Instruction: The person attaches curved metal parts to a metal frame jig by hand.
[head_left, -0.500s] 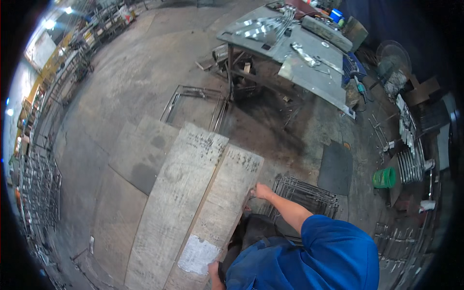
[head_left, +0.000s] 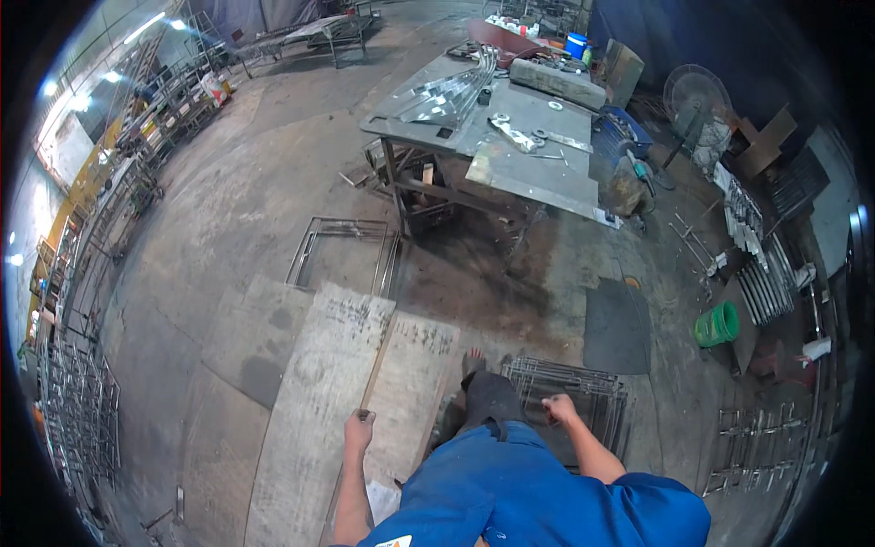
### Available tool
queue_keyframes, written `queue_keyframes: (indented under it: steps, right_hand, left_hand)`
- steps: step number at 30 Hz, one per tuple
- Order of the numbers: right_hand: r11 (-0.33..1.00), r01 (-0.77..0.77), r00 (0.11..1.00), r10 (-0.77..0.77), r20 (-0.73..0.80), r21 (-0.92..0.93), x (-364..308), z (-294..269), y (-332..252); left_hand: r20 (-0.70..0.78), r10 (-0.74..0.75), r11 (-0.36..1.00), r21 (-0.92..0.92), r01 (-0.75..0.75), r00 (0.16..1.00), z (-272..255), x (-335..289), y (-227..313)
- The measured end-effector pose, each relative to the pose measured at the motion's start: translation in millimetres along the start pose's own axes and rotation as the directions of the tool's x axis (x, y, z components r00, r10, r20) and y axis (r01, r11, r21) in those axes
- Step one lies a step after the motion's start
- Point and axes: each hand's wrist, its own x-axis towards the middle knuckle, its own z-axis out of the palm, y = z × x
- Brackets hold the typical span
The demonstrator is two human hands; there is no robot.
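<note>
My left hand is raised over two long pale boards lying side by side on the floor. Its fingers are curled in, and no held object shows. On the other side of my body, my right hand is loosely closed above a stack of thin metal frames, apart from them as far as I can see. Dark smudges mark the far ends of the boards. A whitish patch on the right board is partly covered by my left arm and blue shirt.
A metal worktable bearing strips and tools stands ahead. An open rectangular frame lies past the boards. To the right are a green bucket, a dark mat, a fan and metal parts. Racks line the left.
Both hands have come off the right board's edge; the left is now over the boards, the right nearer the frames. My view has tilted up, showing more of the room.
</note>
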Motion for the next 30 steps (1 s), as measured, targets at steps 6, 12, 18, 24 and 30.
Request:
queue_keyframes:
  steps: [6,12,18,24,30]
  right_hand:
    - [0.973,0.012,0.999,0.000,-0.053,0.230,75,-60,-105]
    - [0.698,0.585,0.693,-0.695,-0.192,-0.415,172,-144,-382]
    - [0.658,0.680,0.673,-0.735,-0.080,-0.324,216,-200,-504]
    - [0.702,0.639,0.732,-0.680,-0.031,-0.314,249,-208,-546]
    - [0.761,0.630,0.774,-0.631,0.048,-0.153,261,-193,-632]
  left_hand:
    - [-0.056,-0.004,0.993,-0.121,-0.003,0.998,39,89,132]
    - [-0.010,0.113,0.971,-0.213,-0.113,0.994,110,238,258]
    - [-0.033,0.350,0.911,-0.220,-0.349,0.936,101,374,503]
    - [-0.077,0.476,0.847,-0.226,-0.481,0.876,71,479,643]
    - [-0.139,0.562,0.805,-0.135,-0.578,0.815,25,621,724]
